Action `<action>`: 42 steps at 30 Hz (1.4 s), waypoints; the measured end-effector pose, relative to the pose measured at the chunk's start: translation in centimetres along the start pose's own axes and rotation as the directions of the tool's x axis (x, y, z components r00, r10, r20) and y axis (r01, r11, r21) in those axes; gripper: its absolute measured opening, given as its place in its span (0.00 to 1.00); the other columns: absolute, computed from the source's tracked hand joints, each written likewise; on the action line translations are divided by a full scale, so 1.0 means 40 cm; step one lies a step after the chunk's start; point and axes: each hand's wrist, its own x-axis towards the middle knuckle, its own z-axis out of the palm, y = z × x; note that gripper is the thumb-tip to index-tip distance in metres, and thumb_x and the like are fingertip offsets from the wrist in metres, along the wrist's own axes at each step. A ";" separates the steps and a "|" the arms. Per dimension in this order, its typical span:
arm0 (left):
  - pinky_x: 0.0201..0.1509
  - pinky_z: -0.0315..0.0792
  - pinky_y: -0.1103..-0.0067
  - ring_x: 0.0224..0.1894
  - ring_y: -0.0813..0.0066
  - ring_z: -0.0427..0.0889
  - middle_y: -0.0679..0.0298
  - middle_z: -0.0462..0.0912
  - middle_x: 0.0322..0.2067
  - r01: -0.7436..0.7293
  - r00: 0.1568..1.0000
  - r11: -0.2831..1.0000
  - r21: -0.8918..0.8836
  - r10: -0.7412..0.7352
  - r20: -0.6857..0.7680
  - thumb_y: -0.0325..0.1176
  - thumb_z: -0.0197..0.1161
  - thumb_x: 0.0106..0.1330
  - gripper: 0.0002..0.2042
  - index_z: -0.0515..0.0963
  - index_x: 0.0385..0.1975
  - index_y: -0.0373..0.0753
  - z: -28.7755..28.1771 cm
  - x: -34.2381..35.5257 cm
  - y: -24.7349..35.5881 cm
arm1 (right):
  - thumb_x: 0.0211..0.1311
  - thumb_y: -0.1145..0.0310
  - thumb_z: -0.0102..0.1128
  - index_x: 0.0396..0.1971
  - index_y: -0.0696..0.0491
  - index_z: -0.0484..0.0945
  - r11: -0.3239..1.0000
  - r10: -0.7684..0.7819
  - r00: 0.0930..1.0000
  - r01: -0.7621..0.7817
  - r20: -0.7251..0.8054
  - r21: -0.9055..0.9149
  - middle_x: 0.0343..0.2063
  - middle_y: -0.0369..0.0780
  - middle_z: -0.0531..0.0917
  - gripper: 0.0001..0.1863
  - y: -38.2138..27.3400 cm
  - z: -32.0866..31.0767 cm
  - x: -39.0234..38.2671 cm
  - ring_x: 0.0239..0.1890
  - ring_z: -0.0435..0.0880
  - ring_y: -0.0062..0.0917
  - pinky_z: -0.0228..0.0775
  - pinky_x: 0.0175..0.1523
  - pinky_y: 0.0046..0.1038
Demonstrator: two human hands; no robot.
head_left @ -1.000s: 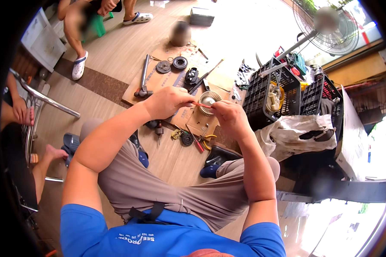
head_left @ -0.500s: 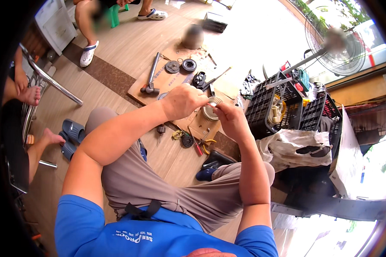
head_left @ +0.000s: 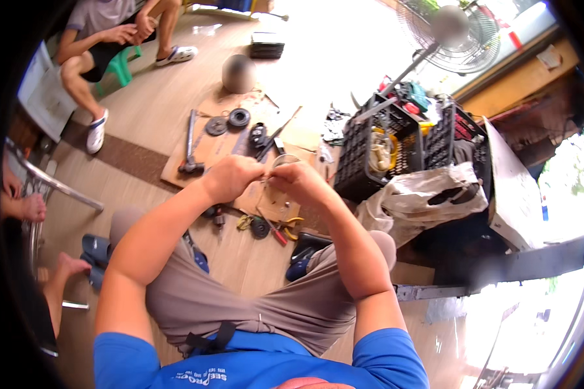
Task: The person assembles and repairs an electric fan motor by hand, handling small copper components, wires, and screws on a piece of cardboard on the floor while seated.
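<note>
Over the cardboard sheet (head_left: 175,170), my left hand (head_left: 232,177) and my right hand (head_left: 297,181) meet, fingertips pinched together. Whatever lies between them is too small and hidden to make out. Partly covered by my right hand is a pale ring-shaped part (head_left: 285,157). Beyond my left hand lies a hammer (head_left: 191,139), with a grey disc (head_left: 216,126), a black ring (head_left: 239,117) and a black housing piece (head_left: 258,134) to its right. Nearer my feet are a red-handled screwdriver (head_left: 278,236), yellow-handled pliers (head_left: 294,227) and a round black part (head_left: 259,227).
Black plastic crates (head_left: 355,152) full of parts stand on the right, a stained white cloth (head_left: 418,192) hanging before them. A standing fan (head_left: 464,42) is behind. At far left someone sits on a green stool (head_left: 118,68); another person's bare feet and blue slippers (head_left: 96,249) are nearer.
My hands have come together; a gap with a thin reddish bit showed between them before. The whole view has shifted, so the scene sits further left.
</note>
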 end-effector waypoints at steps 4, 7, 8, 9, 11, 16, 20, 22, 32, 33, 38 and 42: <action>0.46 0.75 0.67 0.44 0.50 0.80 0.46 0.81 0.38 0.227 0.972 0.974 0.005 -0.227 -0.066 0.30 0.59 0.65 0.12 0.76 0.46 0.33 0.008 0.046 -0.063 | 0.63 0.68 0.60 0.33 0.57 0.82 0.997 0.030 0.933 -0.056 -0.357 -0.061 0.18 0.43 0.77 0.08 0.157 -0.016 -0.004 0.23 0.74 0.20 0.68 0.31 0.28; 0.51 0.75 0.69 0.47 0.54 0.81 0.49 0.82 0.43 0.677 0.724 0.728 -0.107 -0.685 -0.083 0.33 0.58 0.67 0.15 0.75 0.51 0.33 -0.038 -0.014 -0.166 | 0.63 0.67 0.60 0.38 0.55 0.83 0.966 0.217 0.881 -0.256 -0.420 -0.037 0.22 0.45 0.83 0.09 0.165 -0.062 0.026 0.21 0.78 0.28 0.69 0.31 0.32; 0.48 0.76 0.71 0.43 0.58 0.83 0.52 0.83 0.41 0.713 0.673 0.685 -0.149 -0.728 -0.127 0.33 0.58 0.68 0.16 0.75 0.52 0.33 -0.050 -0.024 -0.170 | 0.64 0.67 0.60 0.38 0.56 0.83 0.974 0.203 0.878 -0.227 -0.433 -0.003 0.21 0.45 0.82 0.09 0.160 -0.060 0.032 0.20 0.77 0.25 0.68 0.30 0.30; 0.48 0.76 0.71 0.43 0.58 0.83 0.52 0.83 0.41 0.713 0.670 0.684 -0.156 -0.729 -0.137 0.33 0.58 0.68 0.16 0.75 0.52 0.33 -0.049 -0.023 -0.170 | 0.65 0.66 0.60 0.37 0.56 0.83 0.980 0.190 0.874 -0.196 -0.447 0.033 0.19 0.44 0.81 0.10 0.156 -0.060 0.035 0.20 0.75 0.22 0.67 0.29 0.29; 0.38 0.77 0.78 0.33 0.73 0.82 0.59 0.84 0.38 0.734 0.559 0.420 -0.534 -0.820 0.124 0.31 0.57 0.69 0.15 0.77 0.51 0.32 -0.033 -0.007 -0.142 | 0.67 0.65 0.59 0.36 0.59 0.83 0.974 0.220 0.881 -0.173 -0.420 0.147 0.17 0.39 0.79 0.11 0.164 -0.042 0.041 0.19 0.73 0.20 0.65 0.27 0.27; 0.31 0.71 0.90 0.28 0.88 0.76 0.70 0.84 0.32 0.490 0.771 0.402 -0.773 -0.614 0.169 0.32 0.57 0.71 0.13 0.80 0.50 0.35 0.024 0.035 -0.054 | 0.73 0.65 0.51 0.31 0.56 0.79 0.682 0.260 0.957 -0.088 -0.128 0.726 0.16 0.29 0.72 0.13 0.085 0.018 0.042 0.16 0.66 0.12 0.54 0.21 0.18; 0.47 0.77 0.79 0.43 0.82 0.81 0.68 0.83 0.46 0.257 0.841 0.103 -0.961 -0.513 0.170 0.38 0.56 0.72 0.16 0.76 0.55 0.40 -0.010 0.057 -0.024 | 0.73 0.61 0.51 0.34 0.53 0.77 0.406 0.154 0.987 -0.098 0.038 0.909 0.22 0.31 0.75 0.13 0.032 0.046 0.045 0.20 0.69 0.14 0.59 0.25 0.17; 0.49 0.77 0.77 0.44 0.79 0.82 0.66 0.83 0.45 0.202 0.852 0.021 -0.979 -0.497 0.165 0.38 0.55 0.72 0.16 0.76 0.55 0.40 -0.029 0.074 -0.004 | 0.73 0.60 0.51 0.36 0.53 0.76 0.285 0.085 0.993 -0.106 0.085 0.953 0.23 0.32 0.75 0.12 0.017 0.042 0.042 0.21 0.69 0.16 0.60 0.26 0.17; 0.47 0.75 0.76 0.41 0.73 0.82 0.62 0.84 0.35 0.059 0.908 -0.115 -0.992 -0.407 0.101 0.35 0.57 0.70 0.10 0.80 0.42 0.37 -0.058 0.080 -0.013 | 0.72 0.60 0.51 0.37 0.55 0.76 0.234 0.010 0.984 -0.174 0.177 0.957 0.22 0.33 0.74 0.13 -0.017 0.040 0.045 0.20 0.69 0.17 0.60 0.25 0.19; 0.45 0.77 0.77 0.39 0.74 0.82 0.62 0.84 0.34 0.049 0.900 -0.105 -0.993 -0.427 0.089 0.34 0.56 0.71 0.10 0.80 0.42 0.36 -0.057 0.081 -0.013 | 0.73 0.60 0.51 0.37 0.55 0.75 0.238 0.001 0.985 -0.170 0.175 0.956 0.22 0.33 0.74 0.13 -0.018 0.040 0.048 0.20 0.69 0.17 0.60 0.25 0.19; 0.40 0.75 0.81 0.31 0.78 0.78 0.65 0.79 0.27 0.027 0.841 0.021 -0.999 -0.541 0.011 0.34 0.54 0.73 0.09 0.77 0.34 0.36 -0.035 0.092 -0.002 | 0.73 0.61 0.50 0.33 0.52 0.72 0.298 0.124 0.975 -0.215 0.185 0.930 0.22 0.33 0.74 0.11 -0.014 0.062 0.070 0.20 0.69 0.18 0.61 0.25 0.20; 0.31 0.68 0.88 0.27 0.84 0.74 0.67 0.77 0.25 0.049 0.787 0.061 -0.997 -0.617 0.001 0.34 0.53 0.74 0.09 0.76 0.32 0.37 -0.054 0.111 0.023 | 0.73 0.60 0.50 0.34 0.50 0.72 0.271 0.119 0.986 -0.144 0.115 0.952 0.23 0.33 0.74 0.11 -0.021 0.082 0.085 0.21 0.69 0.19 0.62 0.26 0.21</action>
